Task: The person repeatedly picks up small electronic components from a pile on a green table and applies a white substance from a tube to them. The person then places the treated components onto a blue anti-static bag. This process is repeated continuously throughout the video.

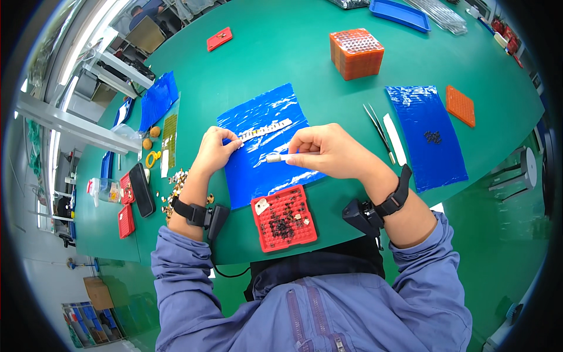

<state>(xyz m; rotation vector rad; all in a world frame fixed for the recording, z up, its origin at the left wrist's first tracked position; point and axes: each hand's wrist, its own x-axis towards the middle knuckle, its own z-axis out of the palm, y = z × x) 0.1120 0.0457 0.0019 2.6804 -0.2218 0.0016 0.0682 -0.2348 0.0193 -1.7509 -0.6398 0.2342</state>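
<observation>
Green counter (281,64), round grey stool (531,166) right | left hand (214,150): grip unclear | right hand (333,154) pinches grey-tipped white stick (274,158) over glossy blue sheet (252,176)

I watch through the left of two wide fisheye cameras worn on the person's head. It looks down and forward over the green desk (281,58), with the jacket (252,325) filling the bottom of my view. The left hand (216,152) and the right hand (331,152) sit about mid-frame, near enough to the lens to show plainly. Straight edges bend toward the dark round rim, where I also catch floor (510,240) off to the right beyond the desk.
</observation>
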